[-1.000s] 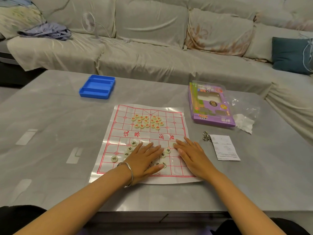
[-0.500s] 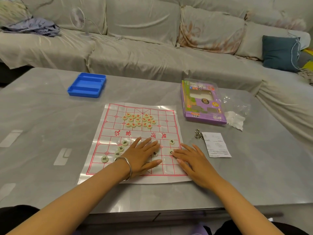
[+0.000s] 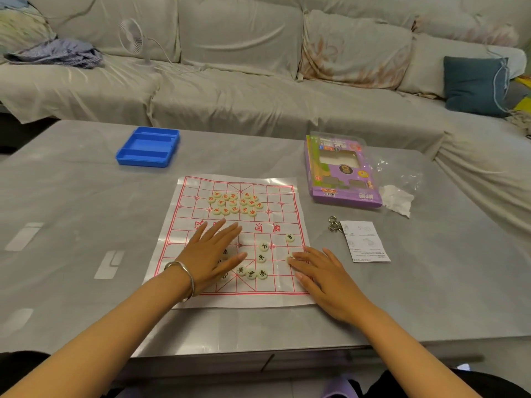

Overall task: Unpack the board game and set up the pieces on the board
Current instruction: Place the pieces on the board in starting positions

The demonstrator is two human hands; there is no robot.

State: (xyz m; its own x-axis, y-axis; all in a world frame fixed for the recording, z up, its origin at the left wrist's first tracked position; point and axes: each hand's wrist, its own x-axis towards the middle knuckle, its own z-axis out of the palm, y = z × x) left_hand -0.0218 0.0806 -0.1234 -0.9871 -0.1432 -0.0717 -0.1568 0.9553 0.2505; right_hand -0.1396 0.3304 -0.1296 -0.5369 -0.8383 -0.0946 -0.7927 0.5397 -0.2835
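A thin white board sheet with a red grid (image 3: 280,202) lies flat on the grey table. A cluster of several cream discs with red characters (image 3: 234,203) sits on its far half. Several discs with black characters (image 3: 260,258) lie scattered on the near half. My left hand (image 3: 211,252) lies flat, fingers straight, on the near left of the sheet and covers some discs. My right hand (image 3: 323,272) lies flat at the sheet's near right edge, with a fingertip touching one black disc (image 3: 289,257).
A blue tray (image 3: 148,146) sits at the far left of the table. The purple game box (image 3: 342,172) and clear wrap (image 3: 399,185) lie at the far right. Metal rings (image 3: 333,224) and a paper slip (image 3: 366,241) lie right of the sheet. A covered sofa stands behind.
My hands have spread apart: the left slid left, the right slid right toward the sheet's edge. Black discs between them are now uncovered and more scattered.
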